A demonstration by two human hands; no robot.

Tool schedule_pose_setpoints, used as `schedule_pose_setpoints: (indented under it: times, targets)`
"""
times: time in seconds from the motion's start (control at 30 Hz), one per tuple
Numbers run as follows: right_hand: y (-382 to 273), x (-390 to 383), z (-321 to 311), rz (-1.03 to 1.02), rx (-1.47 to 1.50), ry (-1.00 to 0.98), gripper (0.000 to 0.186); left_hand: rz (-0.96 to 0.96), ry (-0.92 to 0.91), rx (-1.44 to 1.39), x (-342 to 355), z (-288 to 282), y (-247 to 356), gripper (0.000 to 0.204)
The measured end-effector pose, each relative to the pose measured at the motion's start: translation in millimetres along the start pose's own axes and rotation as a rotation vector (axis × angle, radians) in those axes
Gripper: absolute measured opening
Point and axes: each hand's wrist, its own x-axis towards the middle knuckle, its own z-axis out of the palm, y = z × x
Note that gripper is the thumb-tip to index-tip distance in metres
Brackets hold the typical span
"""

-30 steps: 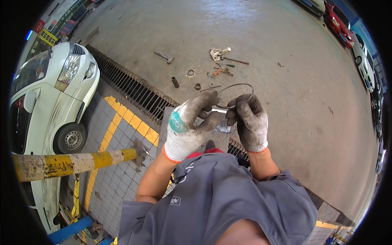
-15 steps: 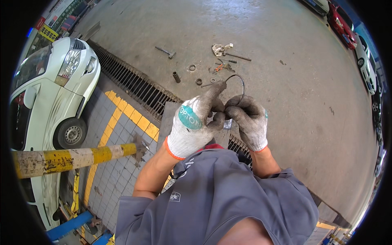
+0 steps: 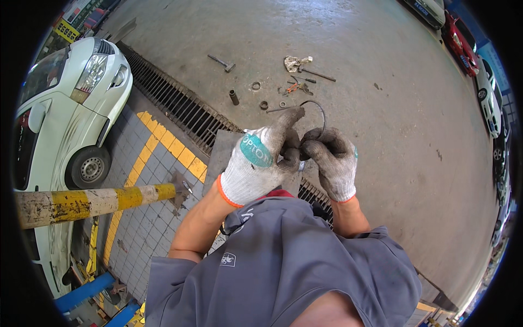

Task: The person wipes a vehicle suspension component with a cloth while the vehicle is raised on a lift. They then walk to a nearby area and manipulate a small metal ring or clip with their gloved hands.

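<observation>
Both of my hands wear dirty knit work gloves and meet in front of my chest. My left hand (image 3: 260, 162) pinches a small metal part, its forefinger stretched up and to the right. Pressed against it, my right hand (image 3: 331, 159) is closed on the same small part. A thin black curved wire or hose (image 3: 321, 113) loops up from between the two hands. The small part itself is mostly hidden by the fingers.
On the concrete floor beyond my hands lie a hammer (image 3: 222, 62), a small cylinder (image 3: 234, 97), rings, a rag (image 3: 294, 62) and hand tools. A drain grate (image 3: 177, 103) runs diagonally. A white car (image 3: 60, 114) stands at left; a yellow-marked lift arm (image 3: 92, 200) reaches in.
My hands have drawn closer together and slightly lower in the view. The black loop now stands up above my right hand, and my left forefinger points further up.
</observation>
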Motion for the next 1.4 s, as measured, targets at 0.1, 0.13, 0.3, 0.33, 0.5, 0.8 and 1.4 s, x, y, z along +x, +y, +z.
schedule_pose_setpoints:
  times: [0.1,0.13,0.3,0.33,0.5,0.8,1.4]
  targets:
    - [1,0,1,0.018,0.079,0.011,0.020,0.016,0.006,-0.020,0,3,-1,0.067]
    - [1,1,1,0.023,0.116,0.016,0.021,0.023,0.009,-0.028,1,4,-1,0.065]
    - [6,2,3,0.073,0.330,0.032,0.029,-0.033,-0.016,-0.135,1,7,1,0.065]
    - [8,3,4,0.091,0.392,0.022,0.030,-0.038,-0.022,-0.139,1,6,2,0.066]
    - [10,11,-6,0.119,0.557,0.071,0.031,0.038,0.026,-0.091,0,7,-4,0.063]
    - [3,17,-12,0.119,0.544,0.043,0.028,-0.003,0.081,0.019,0,-6,-4,0.051]
    - [-5,-10,10,-0.499,-0.386,0.126,0.032,-0.380,0.046,-0.177,-12,0,4,0.026]
